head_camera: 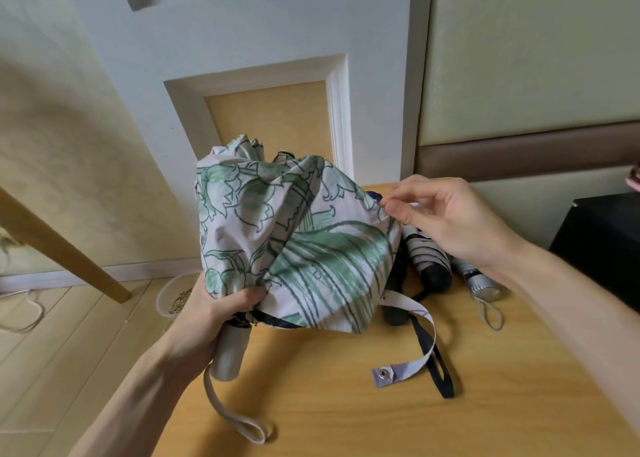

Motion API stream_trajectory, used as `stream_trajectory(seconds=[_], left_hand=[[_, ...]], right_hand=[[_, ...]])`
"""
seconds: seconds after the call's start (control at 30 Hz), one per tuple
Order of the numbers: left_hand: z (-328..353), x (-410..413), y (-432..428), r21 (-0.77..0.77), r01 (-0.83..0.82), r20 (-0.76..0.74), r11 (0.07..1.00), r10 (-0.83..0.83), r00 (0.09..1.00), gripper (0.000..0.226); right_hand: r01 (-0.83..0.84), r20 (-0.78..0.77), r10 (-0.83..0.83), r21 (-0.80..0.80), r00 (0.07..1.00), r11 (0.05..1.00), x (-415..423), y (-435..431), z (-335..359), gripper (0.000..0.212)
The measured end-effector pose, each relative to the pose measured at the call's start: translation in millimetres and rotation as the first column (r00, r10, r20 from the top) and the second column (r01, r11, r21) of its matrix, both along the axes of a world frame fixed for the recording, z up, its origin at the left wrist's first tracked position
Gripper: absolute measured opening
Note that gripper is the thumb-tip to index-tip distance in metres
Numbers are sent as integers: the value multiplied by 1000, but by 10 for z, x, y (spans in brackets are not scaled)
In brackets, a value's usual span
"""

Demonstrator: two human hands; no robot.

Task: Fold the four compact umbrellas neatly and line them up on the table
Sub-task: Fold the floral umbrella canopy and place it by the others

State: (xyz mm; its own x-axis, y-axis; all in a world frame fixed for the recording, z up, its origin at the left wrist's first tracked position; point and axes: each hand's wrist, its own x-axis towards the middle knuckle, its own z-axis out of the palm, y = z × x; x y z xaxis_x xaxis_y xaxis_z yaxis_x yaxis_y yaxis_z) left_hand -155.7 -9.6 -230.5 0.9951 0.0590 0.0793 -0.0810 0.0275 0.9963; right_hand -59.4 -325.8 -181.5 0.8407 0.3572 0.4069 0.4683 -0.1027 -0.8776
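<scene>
Left hand (211, 307) grips the floral umbrella (294, 235) above its handle (230, 352); right hand (446, 214) pinches the canopy edge (382, 207) — an uneven tug could bunch the pleats.

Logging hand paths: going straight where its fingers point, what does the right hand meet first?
The right hand pinches the floral umbrella, so it would probably press straight into its canopy.

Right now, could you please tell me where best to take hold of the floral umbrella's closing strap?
Probably pinch the strap near its snap end, from above with the right hand: that end lies free on the table, while the left hand grips the floral umbrella above its handle.
</scene>
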Motion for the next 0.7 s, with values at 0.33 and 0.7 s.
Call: stream_trajectory(seconds=[0.33,0.7], left_hand=[[-22,-3,56,35,11,-12,999,-10,1000,62],[-15,4,89,26,-17,49,1000,16,999,49]], right_hand=[[-211,-202,213,33,956,977,-137,82,27,45],[-44,-80,32,-154,996,987,-43,90,-89,56]])
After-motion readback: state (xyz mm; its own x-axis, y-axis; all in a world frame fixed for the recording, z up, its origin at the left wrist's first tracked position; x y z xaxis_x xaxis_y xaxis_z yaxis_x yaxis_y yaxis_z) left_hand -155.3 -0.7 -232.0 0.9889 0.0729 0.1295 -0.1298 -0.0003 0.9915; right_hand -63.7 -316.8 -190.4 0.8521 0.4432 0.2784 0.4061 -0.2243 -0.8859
